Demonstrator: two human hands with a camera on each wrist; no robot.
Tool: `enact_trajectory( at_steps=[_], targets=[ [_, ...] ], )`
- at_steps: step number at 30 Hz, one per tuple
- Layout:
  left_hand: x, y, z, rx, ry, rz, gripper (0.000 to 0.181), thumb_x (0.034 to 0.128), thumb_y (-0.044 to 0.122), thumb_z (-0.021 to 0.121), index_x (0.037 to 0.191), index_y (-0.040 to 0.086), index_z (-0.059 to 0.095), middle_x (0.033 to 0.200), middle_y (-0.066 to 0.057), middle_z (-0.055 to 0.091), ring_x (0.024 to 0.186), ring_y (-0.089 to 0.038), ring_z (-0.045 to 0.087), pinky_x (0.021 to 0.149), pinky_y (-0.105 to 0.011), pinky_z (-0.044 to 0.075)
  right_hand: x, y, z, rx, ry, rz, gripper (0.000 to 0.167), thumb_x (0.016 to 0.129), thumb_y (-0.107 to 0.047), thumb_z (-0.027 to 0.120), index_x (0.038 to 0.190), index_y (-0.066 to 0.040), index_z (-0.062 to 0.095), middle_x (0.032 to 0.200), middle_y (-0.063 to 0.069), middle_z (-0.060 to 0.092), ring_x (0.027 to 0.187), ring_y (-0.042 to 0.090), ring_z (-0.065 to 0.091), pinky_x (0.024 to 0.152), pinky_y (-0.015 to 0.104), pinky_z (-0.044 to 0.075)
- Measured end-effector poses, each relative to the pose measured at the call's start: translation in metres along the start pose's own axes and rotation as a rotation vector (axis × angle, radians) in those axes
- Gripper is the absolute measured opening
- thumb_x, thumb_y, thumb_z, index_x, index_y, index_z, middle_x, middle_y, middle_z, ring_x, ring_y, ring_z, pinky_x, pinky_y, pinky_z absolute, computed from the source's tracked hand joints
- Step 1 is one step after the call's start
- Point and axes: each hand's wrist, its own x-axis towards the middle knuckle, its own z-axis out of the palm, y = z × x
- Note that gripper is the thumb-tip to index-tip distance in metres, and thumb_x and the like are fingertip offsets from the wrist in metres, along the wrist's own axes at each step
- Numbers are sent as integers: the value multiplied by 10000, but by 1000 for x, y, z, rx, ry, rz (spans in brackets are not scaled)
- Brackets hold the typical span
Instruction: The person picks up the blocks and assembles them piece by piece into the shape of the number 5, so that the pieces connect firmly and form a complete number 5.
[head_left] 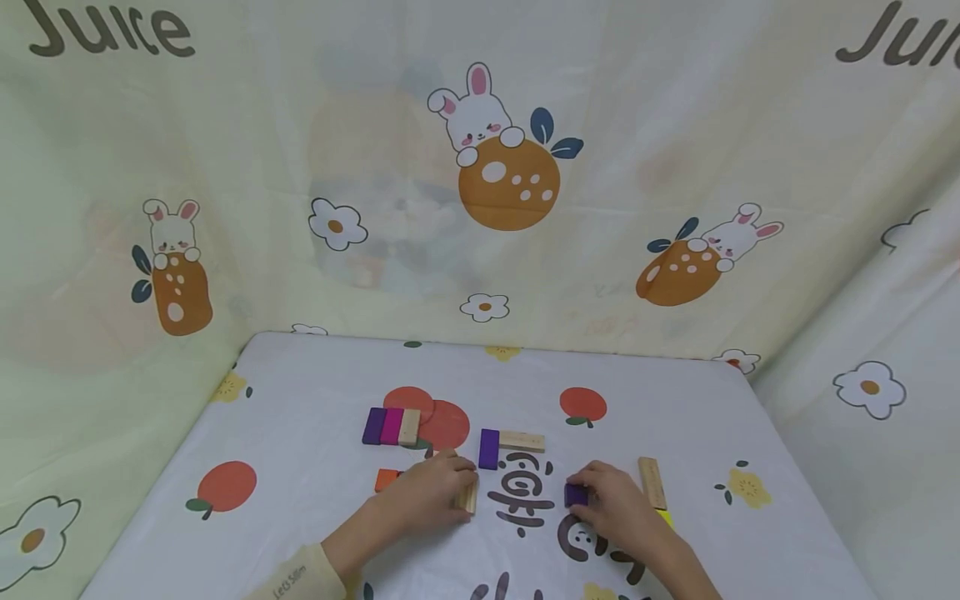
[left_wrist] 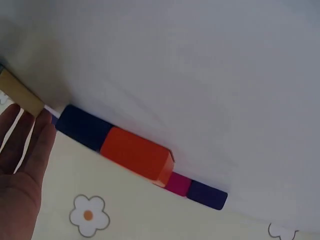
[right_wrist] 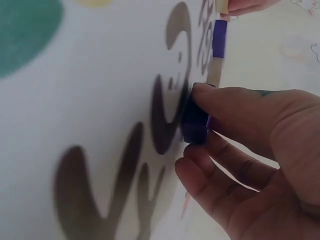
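Pinching dark block point(head_left: 576, 495) in right grip point(head_left: 618, 504), between thumb and fingertips; on surface point(head_left: 300, 400) or just above, cannot tell which. Holding wood block point(head_left: 468, 498) near its ends in left grip point(head_left: 431, 492), apparently between fingers and thumb, though partly hidden.

Could twist or drop dark block by squeezing unevenly, with so little of it inside right grip. Could clip slim block point(head_left: 652, 482) or yellow block point(head_left: 666, 517) when swinging right grip outward, being just beside both. Could bump violet block point(head_left: 489, 450) or long block point(head_left: 522, 442), just beyond left grip, by reaching forward too low. Could misjudge spacing between wood block and navy block point(left_wrist: 82, 125), with left grip covering much of that stretch from above. Could shove navy block and, through contact, orange block point(left_wrist: 135, 152) out of line by drawing left grip back sideways. Could tip wood block by letting go unevenly.
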Motion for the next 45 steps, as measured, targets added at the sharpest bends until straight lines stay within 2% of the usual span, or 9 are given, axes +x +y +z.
enact_trajectory(
  at_steps=[5,10,15,18,22,31,38,42,45],
  targets=[
    [-1,1,7,28,21,-3,525,893,408,854,1332,150,725,1435,-11,683,1329,-213,615,1082,-376,589,-1,3,4,-5,4,-6,319,798,-112,924,1090,-111,797,1033,24,726,936,133,687,851,359,658],
    [-4,1,8,72,60,29,456,886,403,861,1258,156,769,1373,-11,714,1259,-184,651,1049,-328,597,-1,2,4,-7,3,-5,354,794,-107,925,1119,-102,785,1070,40,729,977,154,709,876,375,658],
    [-5,9,6,77,73,60,341,895,359,858,1184,183,813,1363,-4,718,1260,-171,669,1056,-301,591,-1,3,5,-17,2,0,346,792,-95,922,1109,-93,784,1067,41,726,950,139,694,856,356,657],
    [-2,15,6,126,88,101,307,911,358,840,1171,197,822,1346,9,720,1262,-154,671,1043,-279,595,0,4,4,-23,1,2,333,797,-100,920,1103,-100,787,1064,34,725,952,136,691,864,360,656],
    [4,20,8,228,144,159,289,916,366,831,1147,194,828,1288,19,744,1188,-124,680,998,-222,595,0,4,2,-31,-3,6,337,803,-108,917,1115,-104,790,1063,28,727,969,141,697,885,374,653],
    [9,20,14,317,192,189,267,937,375,813,1133,195,830,1249,39,759,1088,-99,672,921,-176,590,-1,5,4,-12,-13,18,329,803,-99,915,1108,-103,792,1046,15,724,951,129,686,872,364,655],
    [10,20,15,377,238,215,262,955,336,802,1173,192,820,1247,49,763,1099,-91,679,960,-165,582,-1,4,3,-18,-1,17,322,798,-99,919,1095,-105,794,1041,11,728,943,122,684,865,356,654],
    [8,20,14,357,230,216,263,961,357,791,1169,198,818,1249,49,762,1092,-90,677,952,-164,587,-1,4,4,-17,-5,17,327,796,-102,919,1098,-104,794,1045,10,729,937,119,684,852,348,651],
    [8,13,4,179,222,181,269,1002,345,742,1198,174,808,1282,20,759,1158,-126,698,1003,-228,596,-1,3,5,-15,-14,21,332,802,-108,917,1110,-108,794,1059,11,729,950,122,687,862,353,652]
  ],
)
